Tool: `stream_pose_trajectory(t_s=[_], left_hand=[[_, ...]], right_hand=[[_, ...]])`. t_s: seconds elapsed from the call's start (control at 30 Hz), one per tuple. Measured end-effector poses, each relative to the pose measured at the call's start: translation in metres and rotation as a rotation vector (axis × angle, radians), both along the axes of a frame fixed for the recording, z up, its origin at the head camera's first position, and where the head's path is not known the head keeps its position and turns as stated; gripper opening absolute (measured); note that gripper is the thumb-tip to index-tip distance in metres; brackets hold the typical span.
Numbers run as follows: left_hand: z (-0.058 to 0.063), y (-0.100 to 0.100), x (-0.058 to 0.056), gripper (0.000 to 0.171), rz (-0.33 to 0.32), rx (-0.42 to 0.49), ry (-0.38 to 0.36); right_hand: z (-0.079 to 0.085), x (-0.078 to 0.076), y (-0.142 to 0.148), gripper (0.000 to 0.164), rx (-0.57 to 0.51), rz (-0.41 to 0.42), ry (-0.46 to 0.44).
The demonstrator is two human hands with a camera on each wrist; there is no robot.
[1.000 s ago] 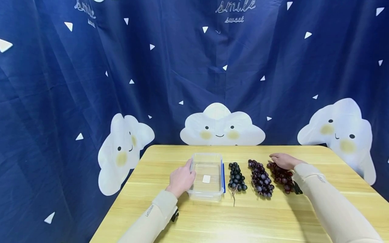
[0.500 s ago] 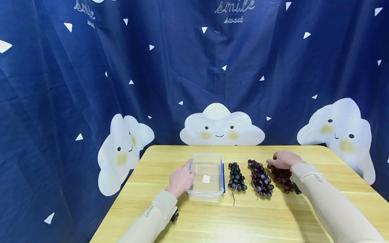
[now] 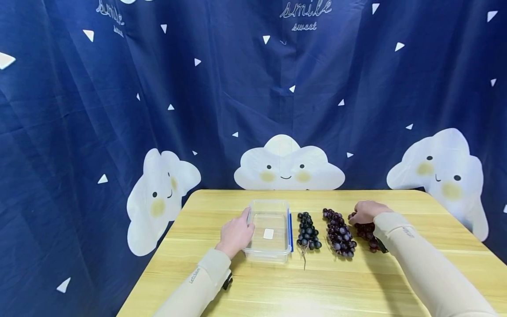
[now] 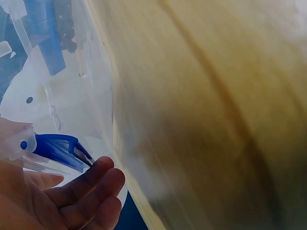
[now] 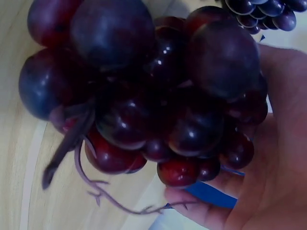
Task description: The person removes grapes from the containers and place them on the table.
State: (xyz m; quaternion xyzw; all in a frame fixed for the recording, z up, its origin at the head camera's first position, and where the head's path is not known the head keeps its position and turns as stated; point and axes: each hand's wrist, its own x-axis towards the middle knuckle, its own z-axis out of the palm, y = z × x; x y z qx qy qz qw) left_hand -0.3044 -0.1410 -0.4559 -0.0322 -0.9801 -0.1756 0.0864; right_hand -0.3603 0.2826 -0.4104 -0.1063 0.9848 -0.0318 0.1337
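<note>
My left hand (image 3: pixel 234 235) holds the left side of a lidless clear plastic food container (image 3: pixel 269 254), thumb over the rim. In the left wrist view its fingers (image 4: pixel 103 189) curl beside a blue latch (image 4: pixel 62 148) hanging from that side. A small white label lies on the container's floor. My right hand (image 3: pixel 368 212) grips the far end of a bunch of dark red grapes (image 3: pixel 372 243), partly covering it from above. The right wrist view shows the grapes (image 5: pixel 163 120) close up, with a stem and a curling tendril, and fingers bent around their side.
Between the container and the red grapes lie a bunch of black grapes (image 3: pixel 308 233) and a bunch of purple grapes (image 3: pixel 340 235). Another blue latch (image 3: pixel 291 233) hangs on the container's right side. Behind the wooden table (image 3: pixel 301 286) hangs a blue curtain with clouds.
My right hand has moved slightly left and down onto the red grapes, its fingers going from stretched out to curled around them. The left hand and container stay put.
</note>
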Motion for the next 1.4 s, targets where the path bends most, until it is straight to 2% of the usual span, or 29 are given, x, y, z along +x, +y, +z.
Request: stream_pose_trajectory(t_s=[0.13,0.2,0.4,0.63,0.8,1.0,1.23,1.4], left_hand=[[0.000,0.000,0.000,0.059,0.001,-0.003,0.011],[0.000,0.000,0.001,0.059,0.002,-0.004,0.015],[-0.001,0.001,0.001,0.059,0.006,-0.012,0.018],[-0.001,0.001,0.001,0.059,0.002,-0.012,0.016],[-0.001,0.001,0.001,0.059,0.000,-0.007,0.024],[0.000,0.000,0.001,0.059,0.002,-0.007,0.021],[-0.001,0.000,0.000,0.059,0.004,-0.009,0.023],[-0.001,0.000,-0.001,0.060,0.003,-0.002,0.016]], right_hand=[[0.000,0.003,-0.003,0.025,0.032,-0.002,0.043],[-0.001,0.004,-0.004,0.021,0.038,-0.002,0.054],[-0.002,0.004,-0.007,0.018,0.038,-0.002,0.055],[-0.007,0.003,-0.008,0.022,-0.026,0.014,0.048],[-0.011,-0.002,-0.003,0.014,-0.065,0.045,0.046],[-0.015,-0.009,0.001,0.026,-0.141,0.067,0.081],[-0.021,-0.014,0.002,0.032,-0.303,0.102,0.165],[-0.021,-0.015,0.005,0.033,-0.329,0.104,0.180]])
